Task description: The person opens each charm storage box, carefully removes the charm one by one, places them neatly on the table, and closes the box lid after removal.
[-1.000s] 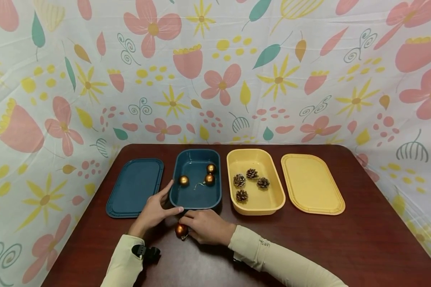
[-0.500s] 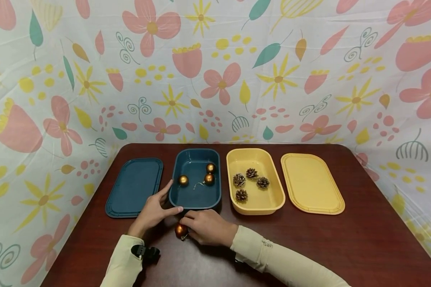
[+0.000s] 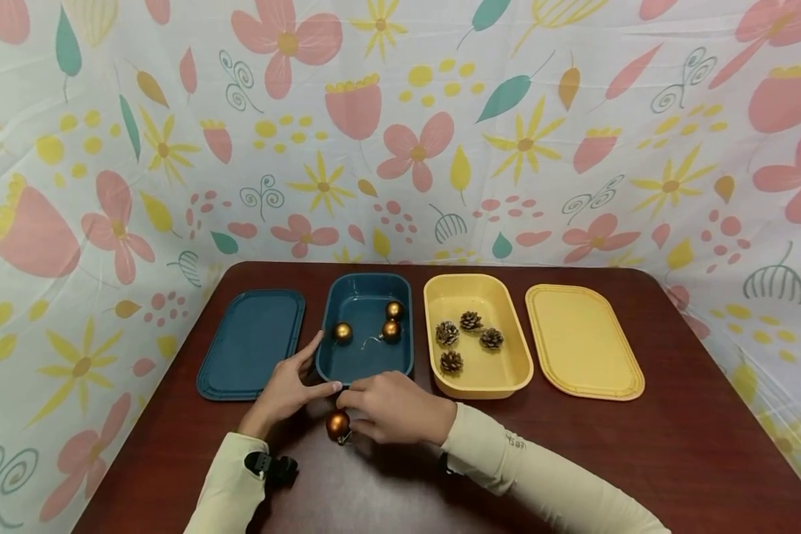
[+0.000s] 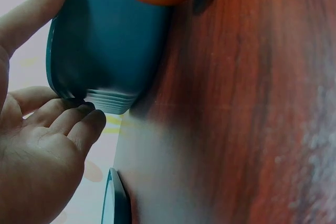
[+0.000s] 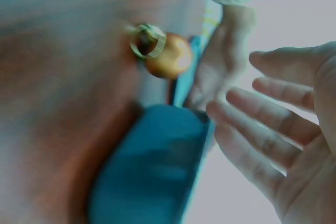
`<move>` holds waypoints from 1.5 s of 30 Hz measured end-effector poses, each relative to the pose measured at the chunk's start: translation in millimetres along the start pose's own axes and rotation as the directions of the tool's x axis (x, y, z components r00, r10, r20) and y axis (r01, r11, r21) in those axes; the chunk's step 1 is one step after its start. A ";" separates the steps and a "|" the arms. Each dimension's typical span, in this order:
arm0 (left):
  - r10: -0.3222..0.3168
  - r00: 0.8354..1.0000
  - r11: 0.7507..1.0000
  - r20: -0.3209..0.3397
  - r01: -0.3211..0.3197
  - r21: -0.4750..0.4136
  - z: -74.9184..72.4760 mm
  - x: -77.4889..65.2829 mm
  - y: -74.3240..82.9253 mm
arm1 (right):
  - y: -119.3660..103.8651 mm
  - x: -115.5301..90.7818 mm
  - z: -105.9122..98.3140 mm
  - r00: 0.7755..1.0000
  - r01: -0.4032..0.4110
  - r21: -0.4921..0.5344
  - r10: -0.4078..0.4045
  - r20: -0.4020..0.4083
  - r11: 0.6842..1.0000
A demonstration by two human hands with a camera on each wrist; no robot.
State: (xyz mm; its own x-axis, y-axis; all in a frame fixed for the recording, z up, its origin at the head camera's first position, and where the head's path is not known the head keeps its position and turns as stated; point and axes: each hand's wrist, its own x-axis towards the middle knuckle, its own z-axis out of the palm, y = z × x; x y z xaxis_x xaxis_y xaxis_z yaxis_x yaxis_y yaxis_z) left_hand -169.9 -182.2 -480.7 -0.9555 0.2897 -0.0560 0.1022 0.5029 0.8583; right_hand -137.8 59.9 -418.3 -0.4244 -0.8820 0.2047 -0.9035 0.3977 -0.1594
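Observation:
A blue plastic box [image 3: 367, 366] holds several shiny gold and copper Christmas baubles [image 3: 391, 330]. My left hand [image 3: 287, 393] rests at the box's near left corner, thumb along the near rim and fingers along the left side. In the left wrist view, the left fingertips [image 4: 89, 119] touch the ribbed end of the box. A copper bauble [image 3: 337, 425] with a gold cap sits on the table in front of the box. My right hand [image 3: 397, 408] is just right of this bauble; in the right wrist view its fingers [image 5: 262, 124] are extended, apart from the bauble.
To the right stands a yellow box [image 3: 480, 382] with several pine cones [image 3: 470, 320] in it. A blue lid [image 3: 252, 345] lies at the left, a yellow lid [image 3: 584, 341] at the right. All are on a dark red-brown table [image 3: 574, 452] before a flowered cloth.
My right hand has shifted slightly right and away from the copper bauble, which stays on the table. The left hand keeps its place at the blue box; the head view tilts a little.

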 end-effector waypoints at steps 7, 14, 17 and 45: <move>0.019 1.000 0.996 -0.010 -0.018 0.087 -3.3 1.5 3.4 | 18.2 13.2 -28.4 0.998 0.053 0.156 -0.055 0.009 0.986; -0.005 1.000 0.998 0.006 0.004 0.059 -1.7 2.5 2.7 | 42.2 33.7 -50.1 0.998 -0.044 0.258 0.032 0.052 0.965; -0.022 1.000 0.998 0.010 0.021 0.053 -1.0 2.8 2.4 | 52.7 43.0 -55.0 0.996 -0.082 0.295 0.071 0.049 0.952; -0.035 0.999 0.998 0.009 0.035 0.058 -2.5 2.1 7.3 | 112.7 110.7 -12.2 0.878 -0.468 0.166 0.435 0.198 0.868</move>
State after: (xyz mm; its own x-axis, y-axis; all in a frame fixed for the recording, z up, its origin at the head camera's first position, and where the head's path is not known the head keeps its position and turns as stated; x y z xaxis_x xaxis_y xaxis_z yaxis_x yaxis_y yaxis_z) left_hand -171.8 -180.0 -473.3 -0.9560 0.2789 -0.0908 0.0847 0.5590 0.8248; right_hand -287.3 10.1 -401.8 -0.7543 -0.6515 -0.0813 -0.5758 0.7160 -0.3947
